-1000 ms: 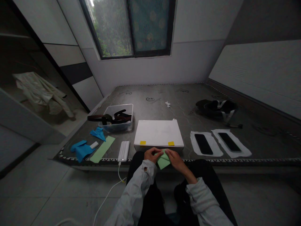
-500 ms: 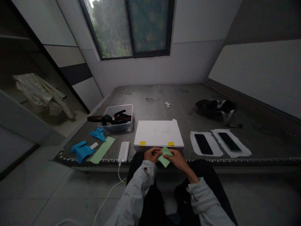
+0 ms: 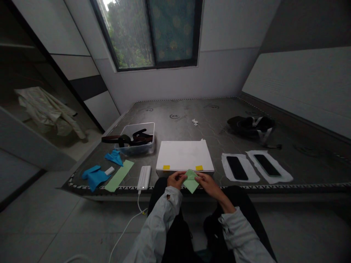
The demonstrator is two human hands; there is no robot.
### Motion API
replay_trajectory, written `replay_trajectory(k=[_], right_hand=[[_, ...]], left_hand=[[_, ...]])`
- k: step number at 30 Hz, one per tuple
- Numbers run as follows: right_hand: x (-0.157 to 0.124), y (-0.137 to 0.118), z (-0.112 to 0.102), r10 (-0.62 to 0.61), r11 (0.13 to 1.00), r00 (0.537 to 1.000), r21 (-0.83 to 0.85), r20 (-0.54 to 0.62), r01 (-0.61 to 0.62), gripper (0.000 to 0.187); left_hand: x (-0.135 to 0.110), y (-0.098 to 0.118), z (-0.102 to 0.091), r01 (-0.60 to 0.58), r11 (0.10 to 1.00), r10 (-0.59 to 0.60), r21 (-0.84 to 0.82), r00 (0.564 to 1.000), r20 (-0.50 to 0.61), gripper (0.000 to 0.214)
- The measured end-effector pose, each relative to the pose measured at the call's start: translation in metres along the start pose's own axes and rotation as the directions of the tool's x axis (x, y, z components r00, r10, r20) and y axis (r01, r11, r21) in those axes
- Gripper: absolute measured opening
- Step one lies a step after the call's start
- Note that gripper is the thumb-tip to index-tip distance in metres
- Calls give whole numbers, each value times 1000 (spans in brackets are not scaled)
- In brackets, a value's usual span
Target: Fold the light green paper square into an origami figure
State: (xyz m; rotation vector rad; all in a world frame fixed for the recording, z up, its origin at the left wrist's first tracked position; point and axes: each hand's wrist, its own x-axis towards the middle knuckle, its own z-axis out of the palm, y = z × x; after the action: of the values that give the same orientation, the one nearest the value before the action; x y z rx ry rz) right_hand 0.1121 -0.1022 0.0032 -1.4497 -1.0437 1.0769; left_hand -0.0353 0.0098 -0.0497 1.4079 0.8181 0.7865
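Note:
My left hand (image 3: 176, 179) and my right hand (image 3: 208, 184) hold a folded piece of light green paper (image 3: 191, 182) between them, pinching its opposite corners in front of my lap. The paper forms a diamond shape. Just behind my hands lies a white flat box (image 3: 184, 156) with small yellow tape pieces along its near edge. A white power bank (image 3: 144, 177) lies to the left of my left hand, with a white cable running from it down to the floor.
On the grey mattress (image 3: 175, 117) lie a long green paper strip (image 3: 119, 175), blue folded paper (image 3: 94, 177), and a plastic tub of dark belts (image 3: 134, 140). Two black phones (image 3: 237, 168) rest on white paper sheets at right. A black object (image 3: 251, 124) sits behind them.
The green paper has turned and spread into a fuller diamond. My right hand has moved slightly right, away from my left hand.

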Motion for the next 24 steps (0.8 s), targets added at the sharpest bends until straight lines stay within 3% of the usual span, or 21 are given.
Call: replay_trajectory(k=[5, 10, 13, 16, 18, 21, 24], right_hand=[[1, 3, -1, -13, 1000, 981, -3, -191, 13, 52], [-2, -3, -1, -90, 991, 990, -110, -106, 78, 48], [-4, -6, -2, -108, 990, 992, -103, -63, 101, 49], [-6, -7, -2, -68, 997, 997, 46, -19, 69, 55], [-7, -10, 1, -65, 993, 998, 99, 25, 62, 55], [-10, -16, 9, -112, 992, 978, 69, 176, 101, 50], [-11, -20, 19, -155, 986, 944, 107, 290, 129, 42]], left_hand=[[-4, 5, 3, -1, 992, -7, 126, 998, 65, 38], [-7, 11, 3, -18, 946, -14, 323, 995, 96, 38], [-7, 10, 1, 8, 970, -40, 242, 991, 127, 44], [-7, 10, 0, 41, 997, -56, 70, 971, 231, 52], [-8, 12, -1, 84, 996, -77, -5, 935, 347, 57], [-10, 15, -1, 182, 983, -141, -23, 828, 542, 63], [-11, 15, 1, 209, 978, -156, -1, 738, 656, 61]])
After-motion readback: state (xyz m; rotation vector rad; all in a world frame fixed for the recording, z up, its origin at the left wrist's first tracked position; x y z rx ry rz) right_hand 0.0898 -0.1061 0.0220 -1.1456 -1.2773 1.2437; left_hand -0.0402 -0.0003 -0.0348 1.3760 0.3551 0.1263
